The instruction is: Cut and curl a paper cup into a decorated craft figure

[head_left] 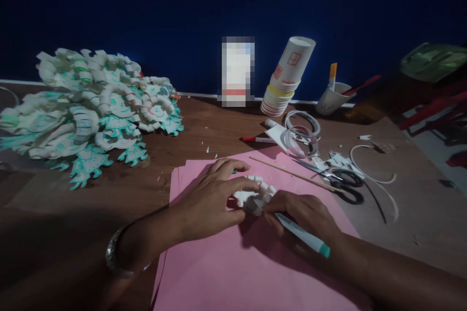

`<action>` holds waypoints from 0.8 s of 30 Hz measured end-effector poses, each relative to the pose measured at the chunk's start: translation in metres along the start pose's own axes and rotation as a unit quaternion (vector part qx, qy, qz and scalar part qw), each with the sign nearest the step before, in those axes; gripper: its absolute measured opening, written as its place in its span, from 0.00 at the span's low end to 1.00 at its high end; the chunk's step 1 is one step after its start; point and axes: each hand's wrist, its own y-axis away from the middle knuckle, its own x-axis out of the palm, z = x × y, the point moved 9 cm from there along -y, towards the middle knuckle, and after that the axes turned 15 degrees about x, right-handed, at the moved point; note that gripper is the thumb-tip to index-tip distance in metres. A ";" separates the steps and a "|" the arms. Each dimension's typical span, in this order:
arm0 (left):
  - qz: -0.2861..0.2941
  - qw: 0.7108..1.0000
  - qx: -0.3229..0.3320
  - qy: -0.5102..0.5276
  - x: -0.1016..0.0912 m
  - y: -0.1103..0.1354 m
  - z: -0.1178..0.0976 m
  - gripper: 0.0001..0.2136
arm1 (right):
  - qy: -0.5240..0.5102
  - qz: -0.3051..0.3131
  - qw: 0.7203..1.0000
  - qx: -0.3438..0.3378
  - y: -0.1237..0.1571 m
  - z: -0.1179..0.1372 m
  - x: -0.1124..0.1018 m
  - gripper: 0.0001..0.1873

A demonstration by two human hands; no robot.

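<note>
A small white paper craft with curled strips point(243, 198) is between my hands, over a stack of pink paper sheets point(219, 272). My left hand point(217, 194) grips its left side with thumb and fingers; a bracelet point(116, 251) circles that wrist. In my right hand point(304, 211) is a white marker with a green end point(302, 234), slanting down to the right. The right fingertips touch the craft's right edge. Whether the marker's tip meets the paper is hidden by the fingers.
Finished-looking paper figures point(113, 102) are heaped at left. Beyond the sheets lie a thin stick point(292, 172), scissors point(345, 184), tape rolls point(302, 131), paper scraps point(341, 163) and a red marker point(255, 139). Stacked paper cups point(292, 68) and a cup with tools point(332, 99) stand behind.
</note>
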 end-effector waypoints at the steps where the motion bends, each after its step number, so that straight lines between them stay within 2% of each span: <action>1: 0.001 1.000 0.000 0.000 0.000 0.000 0.000 0.29 | -0.005 0.005 1.000 0.002 0.000 0.000 0.000 0.07; 5: 0.002 1.000 -0.004 0.001 0.000 0.000 0.000 0.28 | -0.020 0.034 0.999 0.020 -0.001 0.001 0.002 0.08; 11: -0.004 1.000 -0.001 -0.001 0.000 0.000 0.000 0.28 | -0.018 0.015 1.000 0.012 0.000 0.000 -0.001 0.06; 24: -0.005 1.000 0.003 -0.006 -0.001 -0.001 0.000 0.28 | -0.034 0.016 0.999 0.005 0.000 0.001 0.002 0.05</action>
